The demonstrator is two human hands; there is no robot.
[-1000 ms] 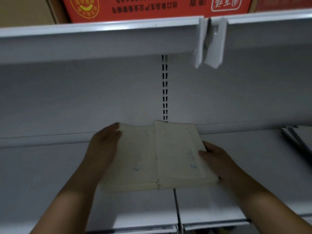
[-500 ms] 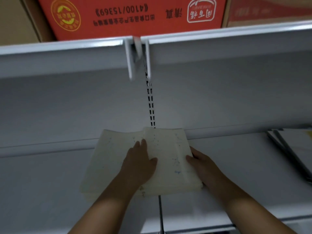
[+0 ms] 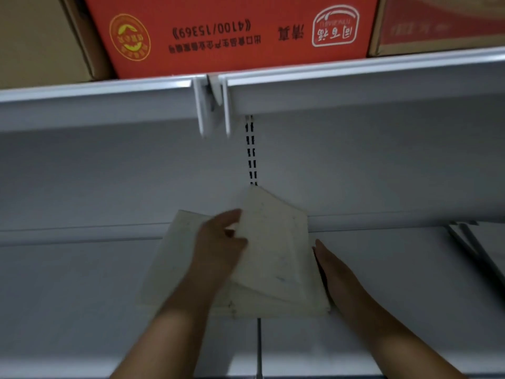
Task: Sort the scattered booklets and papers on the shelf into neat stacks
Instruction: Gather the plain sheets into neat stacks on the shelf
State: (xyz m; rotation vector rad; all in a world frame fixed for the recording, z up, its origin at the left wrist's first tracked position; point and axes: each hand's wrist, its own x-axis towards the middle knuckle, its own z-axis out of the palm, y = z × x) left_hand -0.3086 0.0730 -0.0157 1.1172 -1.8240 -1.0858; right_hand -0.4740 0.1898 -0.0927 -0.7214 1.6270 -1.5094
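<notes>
Two piles of cream booklets lie side by side on the white shelf (image 3: 82,283). My left hand (image 3: 218,247) reaches across the left pile (image 3: 169,258) and pinches the left edge of the top booklets (image 3: 273,242) of the right pile, which are tilted up on their right side. My right hand (image 3: 332,269) lies flat with straight fingers against the right edge of the right pile (image 3: 273,305).
Grey booklets (image 3: 475,242) lie at the shelf's far right. The upper shelf's edge (image 3: 355,88) overhangs, with two white brackets (image 3: 213,105) hanging down. A red carton (image 3: 232,31) and brown cartons (image 3: 41,36) stand on top. A slotted upright (image 3: 251,151) runs down the back wall.
My left hand went from the left pile's outer edge to the middle, then took hold of the right pile's top booklets and lifted their left edge. My right hand stayed at the right edge.
</notes>
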